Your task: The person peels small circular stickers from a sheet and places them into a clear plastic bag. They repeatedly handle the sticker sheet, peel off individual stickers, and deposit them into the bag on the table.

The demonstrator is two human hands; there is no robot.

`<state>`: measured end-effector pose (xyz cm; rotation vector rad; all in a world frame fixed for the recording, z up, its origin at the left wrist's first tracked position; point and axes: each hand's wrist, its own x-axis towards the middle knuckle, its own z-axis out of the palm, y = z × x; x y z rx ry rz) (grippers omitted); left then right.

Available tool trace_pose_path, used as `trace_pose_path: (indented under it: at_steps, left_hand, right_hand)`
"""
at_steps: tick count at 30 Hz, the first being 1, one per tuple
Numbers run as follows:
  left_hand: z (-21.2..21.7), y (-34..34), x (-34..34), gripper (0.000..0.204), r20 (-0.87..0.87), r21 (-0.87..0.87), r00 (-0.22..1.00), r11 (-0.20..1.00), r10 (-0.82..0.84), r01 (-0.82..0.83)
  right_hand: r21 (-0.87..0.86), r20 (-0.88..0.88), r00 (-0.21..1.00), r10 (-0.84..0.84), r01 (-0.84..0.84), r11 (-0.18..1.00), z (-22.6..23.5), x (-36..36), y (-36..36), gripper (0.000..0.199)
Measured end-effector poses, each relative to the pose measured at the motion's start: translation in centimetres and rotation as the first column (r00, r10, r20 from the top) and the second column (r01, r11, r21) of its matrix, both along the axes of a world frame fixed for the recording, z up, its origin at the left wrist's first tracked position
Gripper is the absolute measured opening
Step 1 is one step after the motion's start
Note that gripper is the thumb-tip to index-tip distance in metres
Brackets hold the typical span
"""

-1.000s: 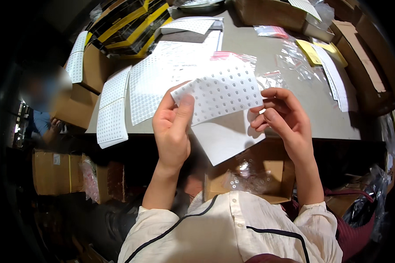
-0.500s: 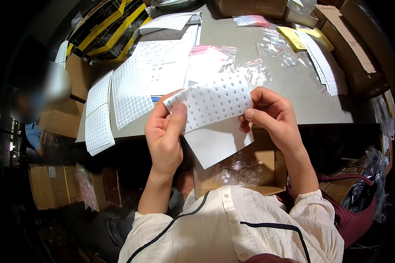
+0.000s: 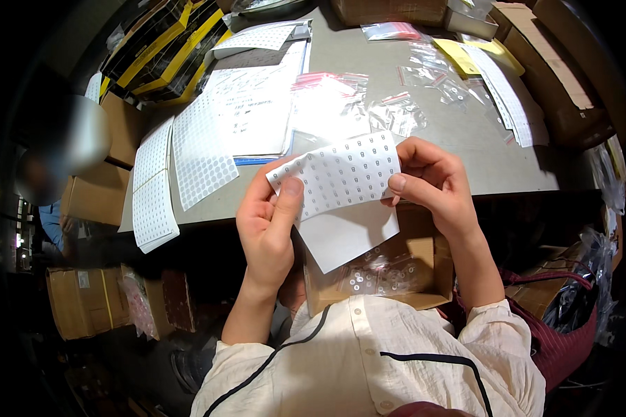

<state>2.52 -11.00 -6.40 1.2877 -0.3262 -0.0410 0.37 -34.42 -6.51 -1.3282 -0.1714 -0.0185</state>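
A white sticker sheet (image 3: 348, 170) printed with rows of small marks is held up between my hands, in front of the table's near edge. My left hand (image 3: 271, 226) pinches its left edge, thumb on top. At the right edge my right hand (image 3: 435, 184) grips it between thumb and curled fingers. The sheet's lower part folds away and shows a blank white side (image 3: 344, 233). Below it, an open cardboard box (image 3: 435, 260) holds small clear bags (image 3: 379, 274) with round white pieces inside.
On the grey table (image 3: 341, 52) lie clear zip bags (image 3: 396, 115), a clipboard with papers (image 3: 250, 104), a sheet of round stickers (image 3: 202, 153) and a banded stack of sticker sheets (image 3: 153, 187) overhanging the near edge. Cartons (image 3: 553, 76) stand at right. Another person is at far left.
My left hand has shifted slightly right and down, with the sheet's left side following. My right hand keeps its grip almost in place.
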Motion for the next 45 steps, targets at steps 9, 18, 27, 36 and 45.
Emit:
trace_pose_path:
  at_steps: [9,18,27,36,45]
  left_hand:
    - [-0.2,-0.2,-0.6,0.031,0.040,0.052,0.999,0.998,-0.023,0.021]
    - [-0.5,-0.4,-1.1,0.028,0.158,0.195,0.987,0.981,-0.008,-0.023]
    - [-0.6,-0.2,-1.5,0.027,0.330,0.320,0.941,0.947,-0.074,-0.037]
    - [0.3,-0.8,-0.9,0.045,0.595,0.419,0.768,0.907,-0.236,-0.046]
    - [0.9,-1.3,-1.8,0.053,0.633,0.393,0.724,0.919,-0.275,0.005]
  right_hand:
    - [0.016,0.012,1.000,-0.011,0.010,1.000,-0.2,-0.2,-0.5,0.011]
    - [0.000,-0.013,0.997,-0.081,0.081,0.997,-0.2,-0.6,-0.9,0.014]
    - [0.039,-0.011,0.991,-0.134,0.134,0.990,-0.8,-0.8,-1.4,0.015]
    - [0.160,-0.028,0.987,-0.157,0.159,0.974,-2.0,-1.8,-2.3,0.017]
    - [0.318,0.148,0.981,-0.129,0.076,0.945,-4.0,-2.5,-3.9,0.016]
